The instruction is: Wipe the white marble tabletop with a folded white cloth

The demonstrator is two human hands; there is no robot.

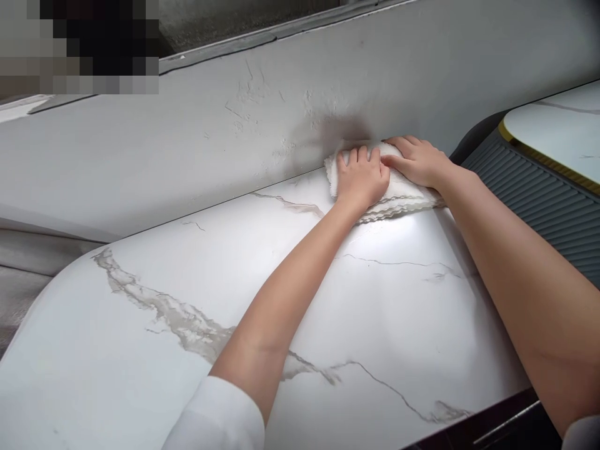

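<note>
Marble-veined white worktop [375, 312] fills the lower frame, backed by a pale grey panel [164, 156] (marked at upper centre). Above and right of centre, the left hand [363, 178] and right hand [424, 164] lie close together over a folded white cloth [402, 192]; whether they grip or merely press, I cannot tell. Wiping seems the step in hand, and the next stroke would call for even pressure with the cloth kept flat

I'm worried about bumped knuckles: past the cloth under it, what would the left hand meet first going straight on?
Past the white cloth, the left hand would probably meet the grey panel beyond the marbled tabletop; the exact gap is hard to judge.
</note>
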